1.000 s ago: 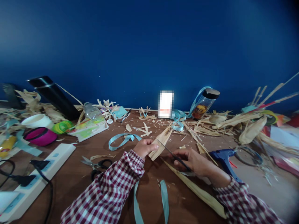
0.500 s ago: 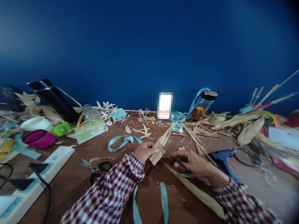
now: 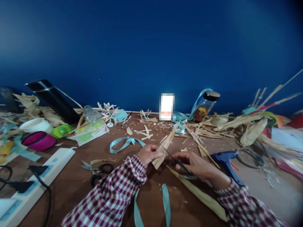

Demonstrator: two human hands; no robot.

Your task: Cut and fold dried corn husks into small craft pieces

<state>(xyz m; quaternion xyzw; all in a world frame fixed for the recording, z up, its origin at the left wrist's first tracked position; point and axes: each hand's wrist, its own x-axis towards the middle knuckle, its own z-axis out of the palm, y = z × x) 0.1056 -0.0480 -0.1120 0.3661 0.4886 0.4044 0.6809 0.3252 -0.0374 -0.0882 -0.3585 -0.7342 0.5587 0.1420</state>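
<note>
A strip of dried corn husk (image 3: pixel 167 142) is pinched between the thumb and fingers of my left hand (image 3: pixel 151 153). It slants up and away from me, its cut-straight lower end just past my thumb. My right hand (image 3: pixel 193 164) grips a slim dark tool (image 3: pixel 181 164) with a narrow pointed tip; its exact kind is hard to make out. That tip lies against the husk's face, close to my left thumb. Below my right hand, a longer husk piece (image 3: pixel 201 195) stretches across the table.
Black-handled scissors (image 3: pixel 96 171) lie left of my left sleeve, beyond them a white power strip (image 3: pixel 50 165). To the right is a blue glue gun (image 3: pixel 226 160). Light-blue ribbon (image 3: pixel 166 201) lies in front; a jar (image 3: pixel 205 107) and black flask (image 3: pixel 55 102) stand farther back.
The husk strip has shifted very slightly right and down with my left hand. My right hand and its tool stay almost in place.
</note>
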